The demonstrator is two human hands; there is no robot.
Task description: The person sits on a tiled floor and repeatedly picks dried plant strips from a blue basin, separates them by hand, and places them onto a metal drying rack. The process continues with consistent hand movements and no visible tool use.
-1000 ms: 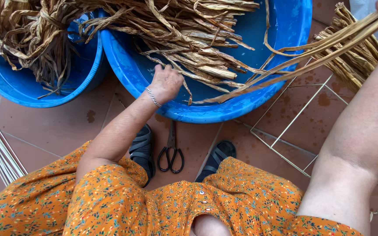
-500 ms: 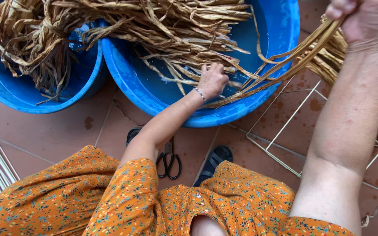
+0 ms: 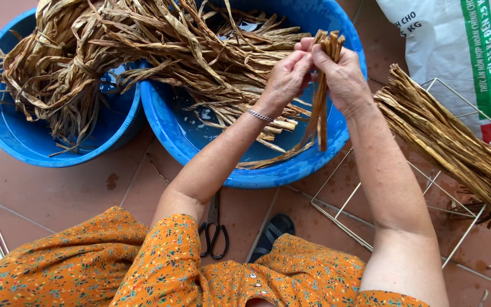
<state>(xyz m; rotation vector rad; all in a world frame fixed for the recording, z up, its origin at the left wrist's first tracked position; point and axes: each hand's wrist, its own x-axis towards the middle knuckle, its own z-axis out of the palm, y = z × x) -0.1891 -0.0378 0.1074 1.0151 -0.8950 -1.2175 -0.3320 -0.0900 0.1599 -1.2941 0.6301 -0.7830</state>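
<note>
White sack (image 3: 444,51) w/ a green stripe and a red patch sits up right of the big blue basin (image 3: 336,153), past the wire frame (image 3: 370,227) holding a flat sheaf of brown strips (image 3: 444,142). Over the basin's right rim, both forearms raised: left hand (image 3: 285,77) and right hand (image 3: 342,74) meet, fingers curled tight round a small bundle of strips (image 3: 322,96), ends hanging down. Scissors (image 3: 214,233) lie on tile below the basin.
</note>
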